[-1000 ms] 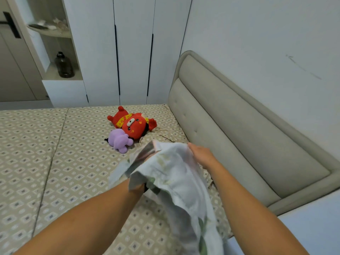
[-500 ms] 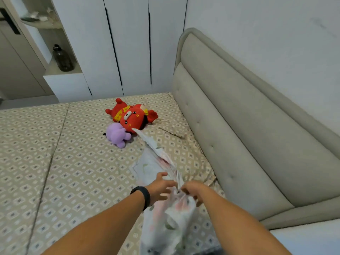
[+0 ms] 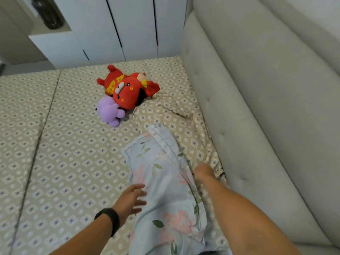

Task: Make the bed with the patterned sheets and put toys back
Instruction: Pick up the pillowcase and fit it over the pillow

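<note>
A pale blue floral sheet (image 3: 161, 173) lies bunched in a strip on the bed, running from the mattress middle toward me. My left hand (image 3: 131, 198), with a black band on its wrist, touches the sheet's left edge with spread fingers. My right hand (image 3: 202, 172) is at the sheet's right edge, its fingers curled down and mostly hidden in the fabric. A red plush toy (image 3: 128, 89) and a small purple plush toy (image 3: 110, 111) lie together farther up the bed, beyond both hands.
The mattress (image 3: 55, 144) wears a beige diamond-patterned cover, rumpled near the padded grey headboard (image 3: 257, 107) on the right. White wardrobe doors (image 3: 132, 24) stand behind the bed. A dark bottle (image 3: 49, 13) sits in a shelf niche at top left.
The floral sheet went from being held up in both hands to lying stretched out on the mattress. My left hand has let go and spread; my view has tilted downward.
</note>
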The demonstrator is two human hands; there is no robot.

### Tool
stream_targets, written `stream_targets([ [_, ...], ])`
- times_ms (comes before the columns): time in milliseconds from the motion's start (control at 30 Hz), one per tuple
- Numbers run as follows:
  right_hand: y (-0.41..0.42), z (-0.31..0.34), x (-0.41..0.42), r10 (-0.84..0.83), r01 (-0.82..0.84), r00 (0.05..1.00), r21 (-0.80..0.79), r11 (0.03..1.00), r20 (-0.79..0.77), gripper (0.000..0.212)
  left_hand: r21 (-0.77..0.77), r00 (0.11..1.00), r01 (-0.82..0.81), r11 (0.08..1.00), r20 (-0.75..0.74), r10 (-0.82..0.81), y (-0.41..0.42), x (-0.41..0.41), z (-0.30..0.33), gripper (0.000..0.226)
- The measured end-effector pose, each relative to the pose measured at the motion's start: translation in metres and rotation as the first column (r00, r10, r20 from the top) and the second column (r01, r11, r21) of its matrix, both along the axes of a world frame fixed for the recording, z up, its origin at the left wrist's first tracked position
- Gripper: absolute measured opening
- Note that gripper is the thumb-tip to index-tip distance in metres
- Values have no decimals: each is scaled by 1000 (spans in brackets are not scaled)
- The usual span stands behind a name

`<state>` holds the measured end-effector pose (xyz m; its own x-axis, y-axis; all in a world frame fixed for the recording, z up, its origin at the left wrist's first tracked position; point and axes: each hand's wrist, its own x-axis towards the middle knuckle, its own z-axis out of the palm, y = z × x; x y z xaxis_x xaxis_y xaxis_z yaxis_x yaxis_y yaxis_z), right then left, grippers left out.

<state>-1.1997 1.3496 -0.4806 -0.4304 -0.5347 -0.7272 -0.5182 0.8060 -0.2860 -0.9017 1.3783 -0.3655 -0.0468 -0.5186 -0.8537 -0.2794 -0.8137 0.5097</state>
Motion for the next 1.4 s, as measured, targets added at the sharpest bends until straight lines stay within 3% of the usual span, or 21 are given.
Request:
stream_targets([
  [267,-86,-80,-41,60,-67,993,-75,995,-98,52,-48,996,1,999,-92,-5,-73,-71,-32,25],
  [400,-118,-122,-52,-69,68,997,-42,997,-23,99,-19,998,-53,998,-47,52,-80,-64,-51,24],
  [433,-125,-132,-50,-75,75,997,-13,997,-17,103,-14,997,-71,997,-37,71,-84,-59,-57,23],
  [467,-127,-140,-47,-51,51,998,24,998,-31,97,-13,996,-88,996,-34,88,-87,-53,-60,24],
  [567,-129,-144,-39,61,-57,993,41,998,-100,52,-32,993,-113,993,-24,112,-102,-34,-65,24],
  [633,-133,-131,-39,148,-149,981,5,989,-127,41,-44,990,-144,989,-10,144,-111,-21,-67,25],
  [733,-147,-84,-32,264,-296,932,-102,950,-248,38,-49,982,-190,981,4,190,-118,2,-53,25],
  [867,-176,6,0,94,-297,878,-380,876,-470,47,-103,976,-216,971,17,219,-126,37,-19,25],
  [967,-201,91,30,-26,-348,828,-549,760,-561,37,-162,975,-211,964,34,219,-130,69,16,25],
  [1133,-225,224,81,-86,-457,758,-620,638,-647,21,-258,974,-214,942,22,227,-136,123,68,24],
  [1233,-215,291,128,-119,-449,783,-687,571,-611,24,-304,978,-203,931,-25,205,-131,152,95,26],
  [1400,-177,328,232,-25,-189,970,-817,545,-241,45,-300,975,-217,929,-113,191,-116,194,107,31],
])
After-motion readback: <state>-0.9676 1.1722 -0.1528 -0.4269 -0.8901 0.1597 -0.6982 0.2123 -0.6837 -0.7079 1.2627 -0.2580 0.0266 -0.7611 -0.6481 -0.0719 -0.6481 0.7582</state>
